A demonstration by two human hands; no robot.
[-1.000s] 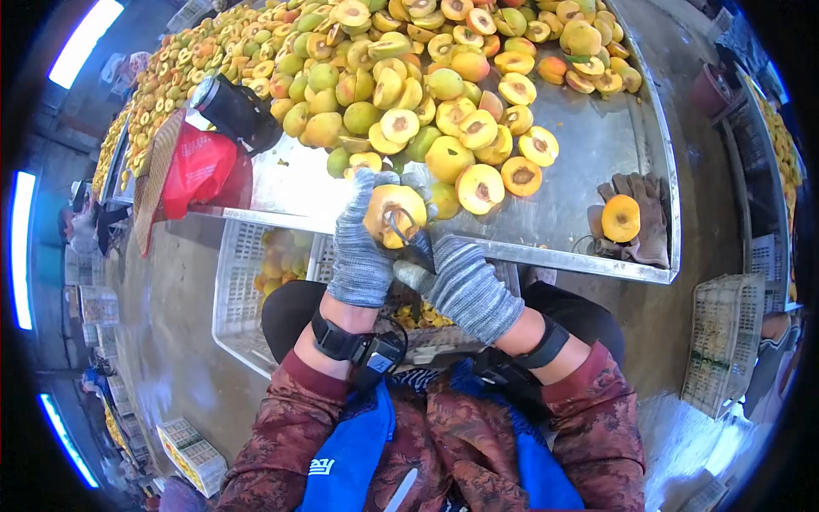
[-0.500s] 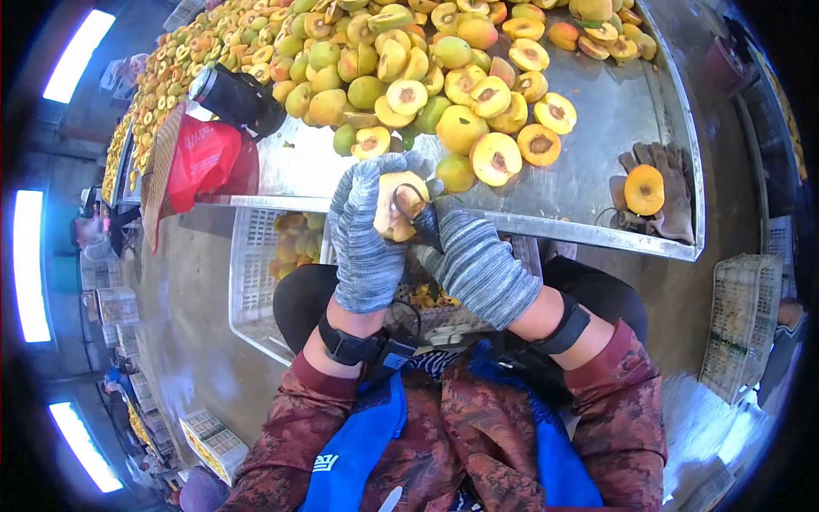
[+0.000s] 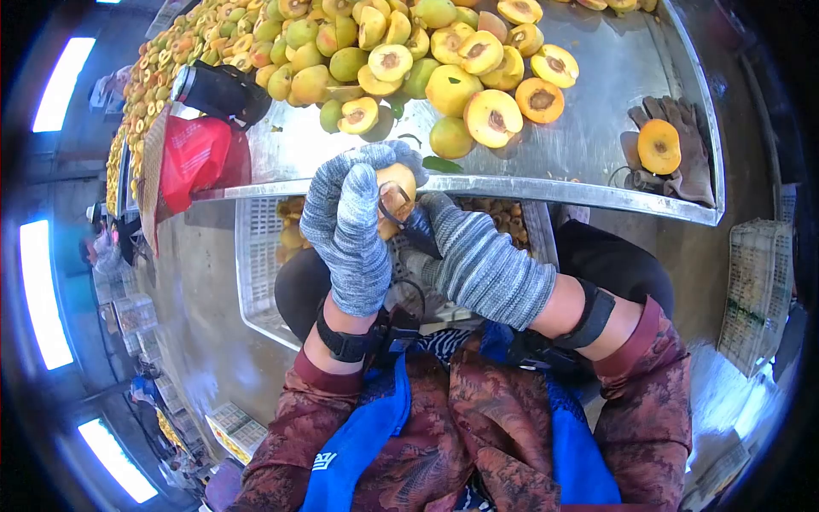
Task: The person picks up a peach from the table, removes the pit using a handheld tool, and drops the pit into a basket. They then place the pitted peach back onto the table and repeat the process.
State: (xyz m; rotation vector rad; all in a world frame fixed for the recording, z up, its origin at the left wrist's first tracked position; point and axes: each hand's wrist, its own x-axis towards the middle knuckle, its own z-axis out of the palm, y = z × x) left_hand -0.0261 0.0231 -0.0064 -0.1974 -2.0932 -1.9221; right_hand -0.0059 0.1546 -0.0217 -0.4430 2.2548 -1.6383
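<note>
Since half a second ago, the steel table (image 3: 546, 185) has slid upward in the frame, and the left hand (image 3: 348, 224) has curled further over its fruit. The table fills the upper part, its near rim crossing the middle; the pile of yellow peaches (image 3: 391, 63), many halved, spreads over the upper left and top centre. Below the rim, left of centre, stands a white plastic crate (image 3: 253, 266).

Both hands wear grey striped knit gloves and meet at the centre, just below the rim. The left hand cups a peach half (image 3: 391, 181), fingers wrapped over its top and thumb along its left side. The right hand (image 3: 488, 256) closes around the black handle of a pitting tool (image 3: 419, 232), though some fingers are hidden. The tool's handle runs from lower right to upper left, its thin metal loop over the pit area.

The peach half's cut face points toward the right and lower side; its visible long axis runs nearly up and down, leaning right at the top. It is probably light, fairly firm but easily bruised, with slippery wet flesh, so the rounded skin side seems the safest hold.
</note>
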